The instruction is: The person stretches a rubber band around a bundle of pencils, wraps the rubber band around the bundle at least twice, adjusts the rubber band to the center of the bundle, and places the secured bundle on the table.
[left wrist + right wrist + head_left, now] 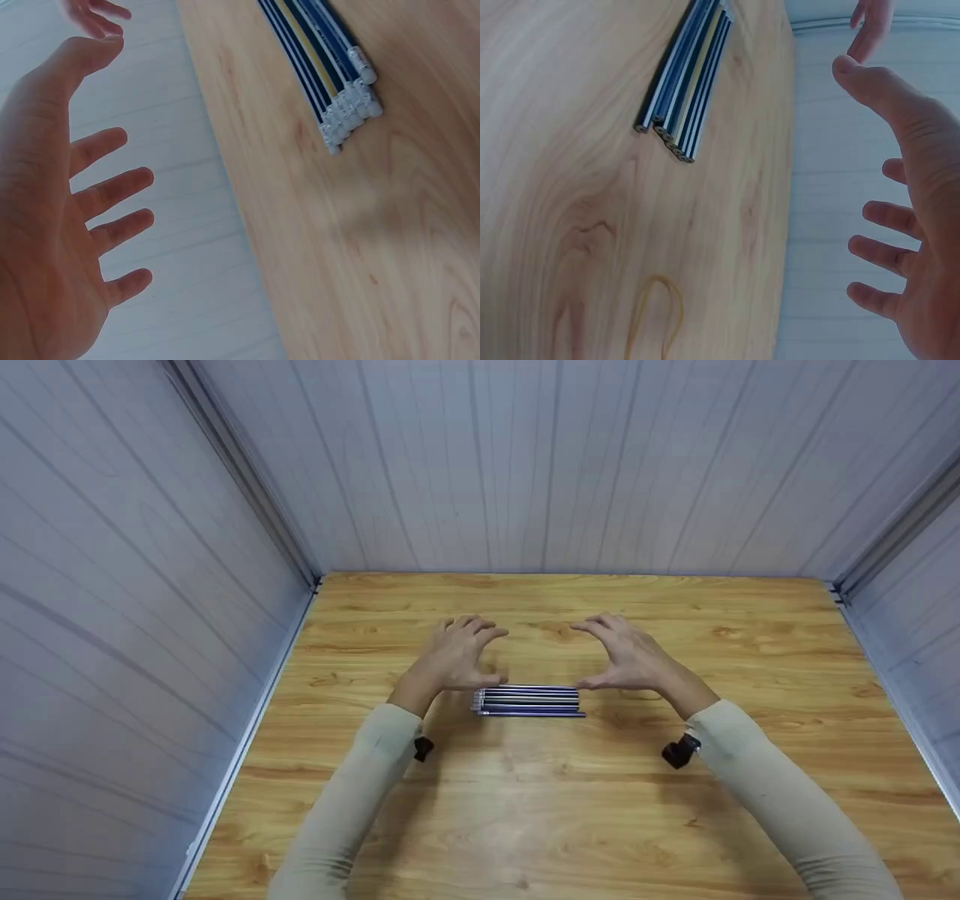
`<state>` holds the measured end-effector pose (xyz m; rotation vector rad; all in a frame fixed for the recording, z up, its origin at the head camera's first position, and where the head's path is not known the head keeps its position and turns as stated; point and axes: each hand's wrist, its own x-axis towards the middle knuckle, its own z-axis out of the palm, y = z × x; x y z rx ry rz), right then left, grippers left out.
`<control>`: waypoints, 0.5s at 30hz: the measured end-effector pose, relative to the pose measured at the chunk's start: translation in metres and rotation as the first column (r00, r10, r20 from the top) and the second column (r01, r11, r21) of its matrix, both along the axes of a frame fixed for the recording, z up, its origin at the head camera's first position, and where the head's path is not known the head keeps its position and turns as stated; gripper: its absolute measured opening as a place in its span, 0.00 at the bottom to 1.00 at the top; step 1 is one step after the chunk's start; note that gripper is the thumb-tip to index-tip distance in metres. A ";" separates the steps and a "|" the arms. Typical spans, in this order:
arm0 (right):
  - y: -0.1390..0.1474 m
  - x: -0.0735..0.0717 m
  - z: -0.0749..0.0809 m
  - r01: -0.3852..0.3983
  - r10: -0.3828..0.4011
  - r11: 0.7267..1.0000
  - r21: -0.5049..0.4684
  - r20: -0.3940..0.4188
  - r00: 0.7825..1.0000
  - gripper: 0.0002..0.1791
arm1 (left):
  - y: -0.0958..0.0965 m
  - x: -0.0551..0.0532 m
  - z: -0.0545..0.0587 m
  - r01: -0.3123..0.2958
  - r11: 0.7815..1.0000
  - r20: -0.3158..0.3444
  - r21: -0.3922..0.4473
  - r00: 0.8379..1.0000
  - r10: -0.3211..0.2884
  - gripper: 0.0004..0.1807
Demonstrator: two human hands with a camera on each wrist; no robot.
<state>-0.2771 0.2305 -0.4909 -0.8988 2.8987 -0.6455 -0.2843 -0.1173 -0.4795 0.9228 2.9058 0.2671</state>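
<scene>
Several dark blue and striped pencils [531, 701] lie side by side on the wooden table, one with a yellow stripe. Their white erasers [349, 112] point left, and their unsharpened ends [676, 148] point right. My left hand [459, 656] hovers by the eraser end, fingers spread and gently bent, holding nothing. Opposite it, my right hand [628, 658] is held in the air by the other end, its palm facing the left one and nothing in it. A thin yellowish rubber band [660, 278] lies on the table in the right wrist view; in the head view I cannot make it out.
The wooden table [525, 810] is bounded by a pale panelled wall [517, 465] at the back, with similar panels at the left [127, 607] and right [922, 637]. A small black device [681, 751] is strapped on the right wrist, another [424, 748] on the left.
</scene>
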 end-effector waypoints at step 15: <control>-0.015 0.014 -0.028 -0.040 0.042 0.999 -0.026 0.114 0.993 0.52 | 0.009 0.016 -0.029 -0.001 0.997 0.134 0.076 0.991 -0.009 0.38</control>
